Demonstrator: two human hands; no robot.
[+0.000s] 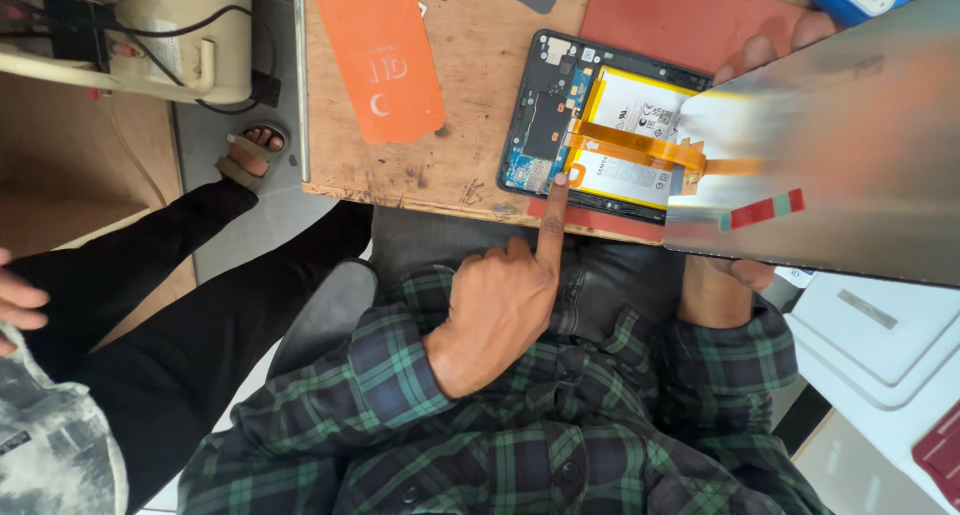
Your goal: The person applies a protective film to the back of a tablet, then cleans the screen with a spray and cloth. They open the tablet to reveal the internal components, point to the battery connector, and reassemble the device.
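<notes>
Nearest to the camera is the green and dark checked shirt of the person, with both sleeves reaching forward. The left hand (497, 310) is closed into a loose fist with only the index finger stretched out; its tip presses on the end of the orange flat cable (630, 147), at the connector on the blue circuit board (530, 170), probably to seat or to hold the connector in place.

The right hand (745, 165) is mostly hidden. Its fingers close around the grey display panel (830, 145), with fingertips showing above the upper edge and the palm below the lower edge. The panel is held lifted and tilted to the side, it seems so that the cable, joined to it, is not pulled.

The opened tablet (590, 125) lies on the wooden worktop (470, 135), close to the near edge, with its pale battery (635, 105) exposed. Further away lie an orange plastic sheet (380, 50) and a red mat (680, 15). At the left, another person in black trousers (150, 275) stands.
</notes>
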